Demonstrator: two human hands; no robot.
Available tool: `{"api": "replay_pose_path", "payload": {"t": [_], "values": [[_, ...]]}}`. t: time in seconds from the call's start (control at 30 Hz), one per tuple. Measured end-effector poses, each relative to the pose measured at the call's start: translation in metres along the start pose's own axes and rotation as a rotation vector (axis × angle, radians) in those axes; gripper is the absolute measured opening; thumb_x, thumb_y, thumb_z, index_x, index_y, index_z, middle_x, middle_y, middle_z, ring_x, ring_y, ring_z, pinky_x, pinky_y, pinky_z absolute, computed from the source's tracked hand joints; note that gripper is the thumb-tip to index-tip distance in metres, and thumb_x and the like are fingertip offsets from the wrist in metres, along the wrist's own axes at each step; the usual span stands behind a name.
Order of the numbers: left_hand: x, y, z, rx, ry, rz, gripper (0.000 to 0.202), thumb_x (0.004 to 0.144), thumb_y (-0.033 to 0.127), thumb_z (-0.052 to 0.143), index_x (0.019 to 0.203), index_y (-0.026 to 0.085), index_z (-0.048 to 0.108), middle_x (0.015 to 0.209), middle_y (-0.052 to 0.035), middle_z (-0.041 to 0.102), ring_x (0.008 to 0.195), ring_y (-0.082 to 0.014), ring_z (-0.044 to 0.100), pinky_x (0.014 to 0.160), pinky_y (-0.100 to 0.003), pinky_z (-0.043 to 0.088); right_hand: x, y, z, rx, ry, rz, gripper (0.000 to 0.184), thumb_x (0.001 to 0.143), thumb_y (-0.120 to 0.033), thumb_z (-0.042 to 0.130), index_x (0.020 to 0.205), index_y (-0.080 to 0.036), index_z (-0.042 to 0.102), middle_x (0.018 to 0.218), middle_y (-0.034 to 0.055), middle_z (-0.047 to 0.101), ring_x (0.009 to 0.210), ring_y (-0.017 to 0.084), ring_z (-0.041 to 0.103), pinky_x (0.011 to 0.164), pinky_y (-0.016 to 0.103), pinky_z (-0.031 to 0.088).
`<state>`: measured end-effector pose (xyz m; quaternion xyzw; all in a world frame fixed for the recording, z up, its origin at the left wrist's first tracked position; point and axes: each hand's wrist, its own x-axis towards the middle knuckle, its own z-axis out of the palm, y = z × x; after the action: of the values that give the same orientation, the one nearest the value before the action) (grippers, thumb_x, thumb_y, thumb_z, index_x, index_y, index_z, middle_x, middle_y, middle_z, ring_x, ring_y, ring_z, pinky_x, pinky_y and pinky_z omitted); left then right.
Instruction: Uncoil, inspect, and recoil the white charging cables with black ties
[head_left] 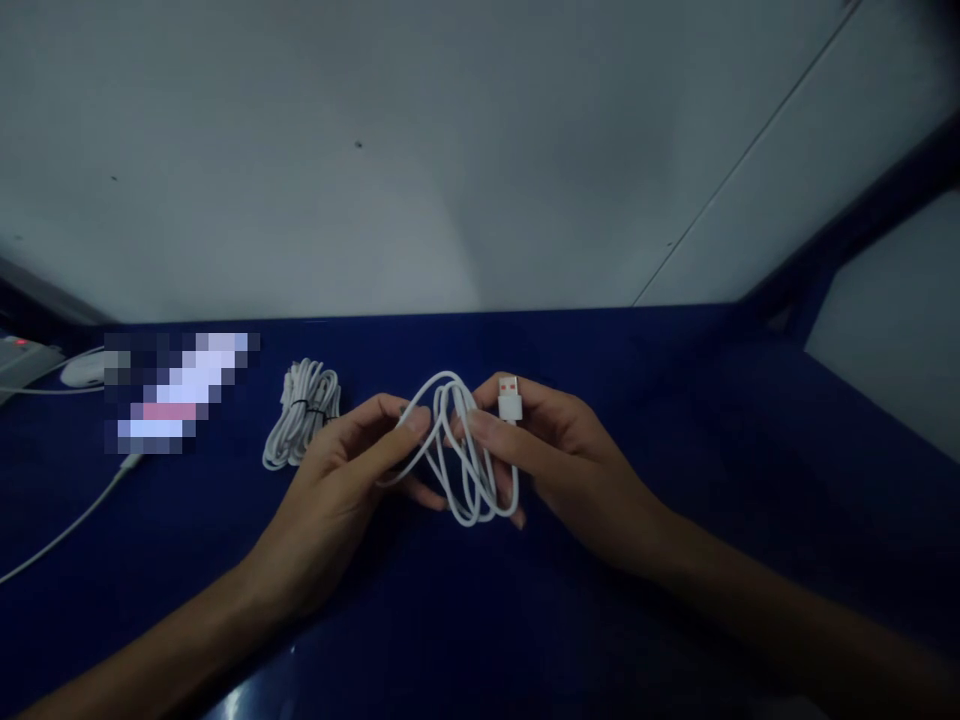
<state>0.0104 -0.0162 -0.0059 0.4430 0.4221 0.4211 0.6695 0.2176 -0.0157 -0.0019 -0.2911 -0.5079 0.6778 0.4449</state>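
Note:
A white USB cable point(466, 480), gathered in several loose loops, is held up between my two hands over the blue table. My right hand point(566, 450) pinches the loops between thumb and fingers. The cable's USB plug point(510, 400) sticks up beside the right index finger, its metal end upward. With thumb and fingertips my left hand point(349, 465) grips the left part of the same cable; the end there is mostly hidden by the fingers. Just behind the left hand lies a bundle of white cables point(304, 410) with a dark tie around its middle.
At the left, a phone with a lit, pixelated screen point(187, 385) lies on the blue table point(450, 640), a white cord point(82, 515) running from its lower end. A white power strip point(22, 360) and white plug point(82, 370) are farther left. A grey wall point(375, 220) rises behind.

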Motion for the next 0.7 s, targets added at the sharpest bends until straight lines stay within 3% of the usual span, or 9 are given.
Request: {"api": "replay_pose_path", "payload": {"t": [0.1,0.2,0.3,0.43,0.6,0.7], "values": [[-0.001,0.001,0.001,-0.105,-0.077,-0.026,0.026,0.107,0.040,0.067,0.104,0.018,0.081,0.118,-0.0121,0.079,0.098,-0.0251,0.076,0.086,-0.037,0.068,0.002,0.003,-0.001,-0.002,0.032,-0.014,0.017,0.106,-0.033,0.073,0.097,-0.020,0.070,0.070,-0.0043,0.065,0.055,0.008,0.058,0.049,0.017,0.052],[-0.002,0.005,0.000,-0.264,-0.199,-0.071,0.035,0.108,0.044,0.061,0.109,0.015,0.082,0.119,-0.0160,0.079,0.104,-0.0302,0.077,0.093,-0.043,0.066,0.005,0.006,-0.002,0.005,0.067,-0.023,0.015,0.107,-0.034,0.072,0.099,-0.020,0.071,0.072,-0.0031,0.066,0.056,0.010,0.059,0.048,0.018,0.052],[-0.002,0.006,-0.001,-0.326,-0.229,-0.119,0.038,0.110,0.042,0.057,0.116,0.015,0.082,0.117,-0.0175,0.079,0.104,-0.0317,0.078,0.094,-0.045,0.065,0.006,0.007,-0.002,0.009,0.095,-0.022,0.018,0.108,-0.038,0.069,0.101,-0.021,0.072,0.075,-0.0023,0.066,0.057,0.010,0.059,0.047,0.018,0.050],[0.000,0.000,-0.002,-0.181,-0.165,-0.085,0.027,0.110,0.033,0.062,0.120,0.018,0.082,0.116,-0.0145,0.080,0.100,-0.0271,0.078,0.087,-0.037,0.065,0.006,0.008,-0.004,-0.025,0.132,-0.026,0.024,0.110,-0.042,0.066,0.099,-0.022,0.072,0.074,-0.0030,0.063,0.055,0.009,0.054,0.048,0.020,0.048],[-0.002,-0.007,-0.003,0.062,-0.005,0.049,0.027,0.110,0.041,0.065,0.111,0.018,0.080,0.099,-0.0095,0.079,0.085,-0.0216,0.075,0.083,-0.033,0.064,0.008,0.008,-0.005,-0.073,0.131,-0.053,0.029,0.112,-0.044,0.062,0.094,-0.022,0.069,0.076,-0.0020,0.064,0.056,0.010,0.052,0.049,0.022,0.045],[-0.004,-0.006,-0.002,0.097,0.082,0.109,0.027,0.110,0.044,0.065,0.104,0.020,0.076,0.087,-0.0051,0.075,0.082,-0.0197,0.074,0.081,-0.030,0.063,0.008,0.005,-0.003,-0.117,0.130,-0.064,0.035,0.114,-0.046,0.058,0.089,-0.022,0.063,0.075,-0.0025,0.063,0.055,0.010,0.051,0.050,0.024,0.044]]}}
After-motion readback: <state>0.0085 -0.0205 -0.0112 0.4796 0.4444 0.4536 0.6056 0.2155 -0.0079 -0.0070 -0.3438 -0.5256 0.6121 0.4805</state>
